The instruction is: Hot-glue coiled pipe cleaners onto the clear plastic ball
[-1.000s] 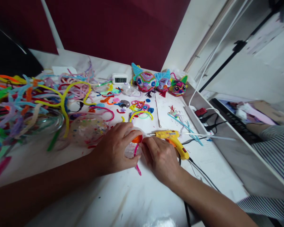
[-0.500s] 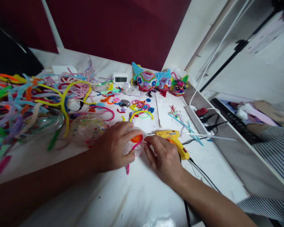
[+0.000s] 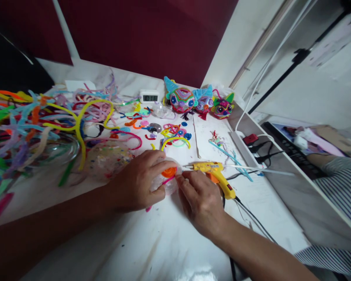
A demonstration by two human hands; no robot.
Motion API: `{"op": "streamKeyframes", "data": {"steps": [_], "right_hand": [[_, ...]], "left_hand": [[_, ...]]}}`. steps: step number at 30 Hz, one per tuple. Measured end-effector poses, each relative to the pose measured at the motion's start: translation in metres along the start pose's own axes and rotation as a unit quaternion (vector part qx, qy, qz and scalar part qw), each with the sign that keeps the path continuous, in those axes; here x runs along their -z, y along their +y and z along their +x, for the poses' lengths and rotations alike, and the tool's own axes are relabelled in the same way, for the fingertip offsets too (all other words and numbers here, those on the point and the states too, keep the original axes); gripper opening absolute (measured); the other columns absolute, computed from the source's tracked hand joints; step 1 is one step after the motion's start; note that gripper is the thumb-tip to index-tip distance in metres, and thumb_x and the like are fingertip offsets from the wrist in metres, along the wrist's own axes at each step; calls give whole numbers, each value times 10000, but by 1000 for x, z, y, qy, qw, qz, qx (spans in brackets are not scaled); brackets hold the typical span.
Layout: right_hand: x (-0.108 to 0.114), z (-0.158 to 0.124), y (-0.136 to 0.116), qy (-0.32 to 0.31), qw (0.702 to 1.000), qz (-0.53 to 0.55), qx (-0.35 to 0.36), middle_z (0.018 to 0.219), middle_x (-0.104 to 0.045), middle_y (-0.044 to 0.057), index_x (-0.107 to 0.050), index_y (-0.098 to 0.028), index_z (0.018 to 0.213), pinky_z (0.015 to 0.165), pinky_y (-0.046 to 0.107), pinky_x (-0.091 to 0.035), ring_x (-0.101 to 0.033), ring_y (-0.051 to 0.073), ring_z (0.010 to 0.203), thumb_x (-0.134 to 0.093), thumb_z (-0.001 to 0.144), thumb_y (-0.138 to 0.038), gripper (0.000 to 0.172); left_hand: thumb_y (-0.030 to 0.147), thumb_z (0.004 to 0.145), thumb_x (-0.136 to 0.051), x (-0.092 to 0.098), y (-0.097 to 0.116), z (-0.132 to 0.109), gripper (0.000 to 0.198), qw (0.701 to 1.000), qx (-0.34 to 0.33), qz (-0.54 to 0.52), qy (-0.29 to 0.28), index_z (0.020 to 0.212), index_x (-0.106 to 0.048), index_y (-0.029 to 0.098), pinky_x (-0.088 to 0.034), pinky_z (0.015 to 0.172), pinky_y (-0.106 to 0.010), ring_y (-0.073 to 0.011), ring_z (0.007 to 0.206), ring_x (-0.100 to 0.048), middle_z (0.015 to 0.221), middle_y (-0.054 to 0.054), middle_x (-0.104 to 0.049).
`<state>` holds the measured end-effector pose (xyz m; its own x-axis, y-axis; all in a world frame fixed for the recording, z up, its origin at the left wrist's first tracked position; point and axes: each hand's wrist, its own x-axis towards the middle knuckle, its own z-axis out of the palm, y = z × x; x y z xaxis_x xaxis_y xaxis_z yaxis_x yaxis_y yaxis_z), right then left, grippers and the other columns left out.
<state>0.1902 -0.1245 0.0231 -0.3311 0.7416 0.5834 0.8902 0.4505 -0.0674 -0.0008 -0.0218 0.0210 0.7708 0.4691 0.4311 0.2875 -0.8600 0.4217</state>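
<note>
My left hand (image 3: 139, 181) is wrapped round a clear plastic ball (image 3: 168, 186) that rests on the white table (image 3: 152, 242). An orange pipe-cleaner spiral (image 3: 169, 171) sits on top of the ball. A pink pipe cleaner (image 3: 167, 181) runs across the ball below the spiral, and its loose end pokes out under my left hand. My right hand (image 3: 200, 201) pinches the pink pipe cleaner at the ball's right side. A yellow glue gun (image 3: 215, 173) lies just behind my right hand, nozzle pointing left.
A big heap of coloured pipe cleaners (image 3: 32, 125) fills the left side. Three finished pipe-cleaner heads (image 3: 200, 100) and a small digital clock (image 3: 149, 96) stand at the back. A power strip (image 3: 245, 144) with cables lies on the right. A person's striped sleeve (image 3: 342, 187) shows at far right.
The pink pipe cleaner's loose end has swung left, from under the ball's right side to below my left hand. My right hand has shifted slightly along the ball.
</note>
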Motion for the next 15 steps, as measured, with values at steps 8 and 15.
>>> {"op": "streamKeyframes", "data": {"steps": [8, 15], "right_hand": [[2, 2, -1, -8, 997, -55, 45, 942, -732, 125, -749, -102, 952, 590, 373, -416, -498, 219, 736, -446, 1032, -86, 314], [-2, 0, -1, -7, 995, -74, 66, 920, -705, 123, -724, -104, 999, 587, 363, -396, -510, 212, 733, -470, 1004, -47, 261]], "left_hand": [[158, 810, -540, 7, -4, 2, 466, 999, -13, -7, -31, 1265, -633, 206, -513, 948, -446, -291, 1079, -606, 1186, -102, -603], [169, 876, -509, 9, -9, 3, 407, 999, -20, -13, -35, 1257, -640, 226, -505, 933, -405, -264, 1038, -610, 1175, -77, -614]]}}
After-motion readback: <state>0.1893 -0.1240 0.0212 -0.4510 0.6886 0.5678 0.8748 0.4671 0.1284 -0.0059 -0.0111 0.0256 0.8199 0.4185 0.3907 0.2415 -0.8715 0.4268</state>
